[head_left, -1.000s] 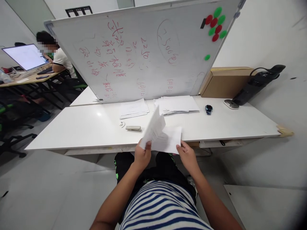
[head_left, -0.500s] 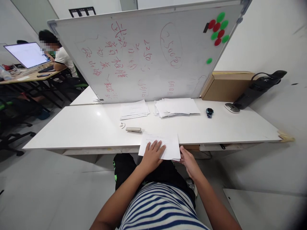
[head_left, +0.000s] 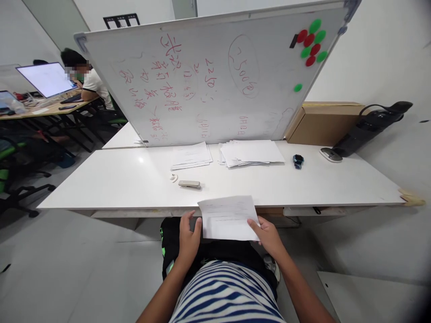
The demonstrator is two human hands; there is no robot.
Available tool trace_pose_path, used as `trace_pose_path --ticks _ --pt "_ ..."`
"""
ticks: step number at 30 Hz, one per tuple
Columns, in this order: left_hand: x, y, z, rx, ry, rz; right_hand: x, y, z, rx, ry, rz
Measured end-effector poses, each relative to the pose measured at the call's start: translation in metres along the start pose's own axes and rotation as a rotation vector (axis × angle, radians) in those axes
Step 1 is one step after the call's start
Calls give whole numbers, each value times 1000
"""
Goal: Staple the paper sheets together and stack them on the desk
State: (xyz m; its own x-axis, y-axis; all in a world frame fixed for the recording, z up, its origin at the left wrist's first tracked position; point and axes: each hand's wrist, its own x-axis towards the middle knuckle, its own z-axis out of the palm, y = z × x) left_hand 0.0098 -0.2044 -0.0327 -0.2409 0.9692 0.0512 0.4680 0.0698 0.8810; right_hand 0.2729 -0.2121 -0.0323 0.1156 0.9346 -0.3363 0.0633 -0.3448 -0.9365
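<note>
My right hand (head_left: 268,233) grips the right edge of a printed sheet of paper (head_left: 229,220), thumb on top and fingers beneath. The sheet is held over my lap, just off the desk's front edge. At its left side my left hand (head_left: 189,233) is open, thumb and fingers apart, close to the paper's edge. Beyond the sheet lies a beige stapler (head_left: 189,184), with a small white curled item (head_left: 173,177) to its left. Farther back rest a left stack of papers (head_left: 191,156) and a larger right stack of papers (head_left: 252,152).
A whiteboard (head_left: 215,89) with red writing and magnets stands behind the white desk (head_left: 101,179). To the right are a watch (head_left: 298,161), a mouse (head_left: 331,154), a black bottle (head_left: 363,130) and a cardboard box (head_left: 323,123). A person (head_left: 96,85) sits at another desk, far left.
My left hand has come off the top of the paper and moved left beside it. The right hand now holds the sheet, which is drawn nearer to me and tilted.
</note>
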Motion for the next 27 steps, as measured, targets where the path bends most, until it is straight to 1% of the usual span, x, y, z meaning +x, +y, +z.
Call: trace_pose_path --ticks 1,2,3,4,5,6,7,10,13,16,18,20,23,25,27 --pt "-2 -5 -3 -143 -38 -152 -3 0 0 20 2 4" --pt "-3 -7 -5 -297 -127 -282 -5 0 1 41 1 8" --pt "-4 -8 -7 -447 -241 -381 -6 0 3 54 -9 8" --pt "-4 -6 -10 -578 -356 -445 -7 0 5 58 -24 -1" --pt "-4 -2 -12 -675 -451 -479 -7 0 7 52 -42 -23" --pt "-3 4 -14 -734 -507 -489 -6 0 8 37 -56 -56" --pt "-2 10 -16 -756 -521 -480 -5 -1 10 12 -66 -100" --pt "7 29 -20 -700 -467 -377 0 -12 10 -57 -94 -230" --pt "21 47 -19 -633 -443 -226 8 -35 7 -63 -124 -246" --pt "43 63 -14 -557 -419 -64 22 -60 7 -54 -73 -275" --pt "59 71 -7 -502 -406 20 36 -71 10 -51 -27 -324" --pt "74 75 3 -468 -387 70 52 -72 17 -42 9 -367" --pt "87 77 21 -414 -318 93 72 -63 32 -35 47 -389" --pt "89 77 30 -374 -279 125 79 -55 41 -33 74 -369" --pt "86 77 35 -342 -256 192 79 -51 47 -36 118 -343"
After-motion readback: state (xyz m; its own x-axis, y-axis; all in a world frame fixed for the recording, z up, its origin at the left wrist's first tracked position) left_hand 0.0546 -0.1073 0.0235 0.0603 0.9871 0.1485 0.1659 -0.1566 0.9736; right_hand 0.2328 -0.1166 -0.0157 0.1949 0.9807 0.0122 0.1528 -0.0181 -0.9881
